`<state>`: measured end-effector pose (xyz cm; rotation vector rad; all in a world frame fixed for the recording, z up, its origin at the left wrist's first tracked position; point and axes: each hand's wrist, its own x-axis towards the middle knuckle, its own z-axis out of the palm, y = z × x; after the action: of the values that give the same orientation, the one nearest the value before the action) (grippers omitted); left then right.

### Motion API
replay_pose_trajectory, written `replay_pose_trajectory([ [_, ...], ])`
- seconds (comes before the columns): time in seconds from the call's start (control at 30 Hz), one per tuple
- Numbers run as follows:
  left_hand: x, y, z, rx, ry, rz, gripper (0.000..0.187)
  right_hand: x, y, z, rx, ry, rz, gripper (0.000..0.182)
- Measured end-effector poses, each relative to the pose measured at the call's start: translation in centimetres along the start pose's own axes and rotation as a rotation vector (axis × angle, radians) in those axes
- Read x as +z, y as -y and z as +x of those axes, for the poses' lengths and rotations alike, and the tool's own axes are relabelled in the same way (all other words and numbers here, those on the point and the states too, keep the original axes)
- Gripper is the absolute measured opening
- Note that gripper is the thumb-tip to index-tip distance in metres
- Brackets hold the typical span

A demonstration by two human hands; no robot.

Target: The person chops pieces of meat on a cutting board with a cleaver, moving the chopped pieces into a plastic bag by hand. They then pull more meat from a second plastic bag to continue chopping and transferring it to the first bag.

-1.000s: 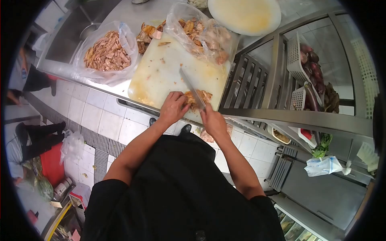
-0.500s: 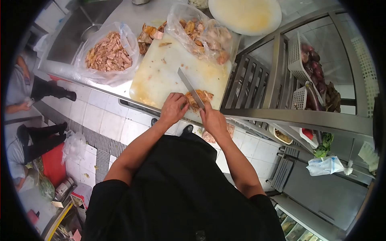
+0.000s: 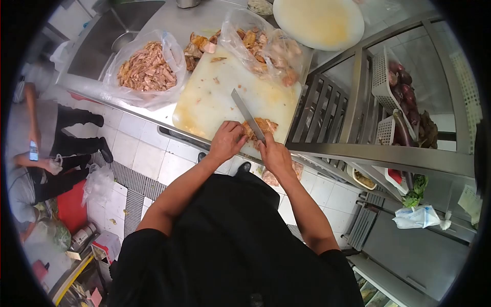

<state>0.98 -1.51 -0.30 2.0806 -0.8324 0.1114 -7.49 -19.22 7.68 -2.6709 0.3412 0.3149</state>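
Observation:
A browned piece of cooked meat (image 3: 266, 125) lies near the front edge of the white cutting board (image 3: 204, 105). My left hand (image 3: 228, 140) has its fingers curled against the meat's left side, holding it down. Gripped by the handle in my right hand (image 3: 275, 157) is a knife (image 3: 243, 107); its long blade crosses the meat and points away to the upper left. Behind the board's left side stands an open clear bag of sliced meat (image 3: 147, 69). Another clear bag with larger meat pieces (image 3: 258, 46) rests on the board's far part.
More browned pieces (image 3: 197, 48) lie at the board's far left corner. A sink (image 3: 110, 46) is at the back left. Metal shelving (image 3: 353, 102) with vegetable baskets (image 3: 396, 84) stands right. Two people (image 3: 38, 123) are on the left; one holds a phone (image 3: 34, 150).
The view has shifted, moving the counter slightly right and down in frame. My hands keep the same hold on the meat and knife. On the left, more of the people shows, with a phone visible.

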Motion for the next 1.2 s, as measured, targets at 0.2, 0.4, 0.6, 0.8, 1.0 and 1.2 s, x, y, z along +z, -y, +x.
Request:
replay_pose_trajectory([
  [0.2, -0.4, -0.3, -0.7, 0.033, -0.009, 0.027, 0.021, -0.8, 0.3, -0.5, 0.03, 0.01, 0.021, 0.034],
  [0.4, -0.4, -0.3, -0.7, 0.019, 0.002, 0.072, 0.02, -5.6, 3.2, -1.7, -0.163, -0.433, 0.386, 0.033],
  [0.6, -0.4, -0.1, -0.8, 0.015, -0.005, 0.051, 0.02, 0.2, 0.0, 0.6, -0.067, -0.122, 0.143, 0.032],
  [0.8, -0.2, 1.0, -1.0, -0.11, -0.017, -0.115, 0.022, 0.1, 0.0, 1.9, -0.014, 0.029, 0.046, 0.034],
  [1.0, -6.3, 1.4, -2.4, -0.735, -0.351, -0.514, 0.025, 0.0, 0.5, 1.6, 0.009, 0.029, 0.105, 0.038],
  [1.2, -9.0, 5.6, -8.8, -0.781, -0.752, -0.545, 0.023, -0.4, -0.6, 2.7, -0.078, 0.045, 0.075, 0.041],
])
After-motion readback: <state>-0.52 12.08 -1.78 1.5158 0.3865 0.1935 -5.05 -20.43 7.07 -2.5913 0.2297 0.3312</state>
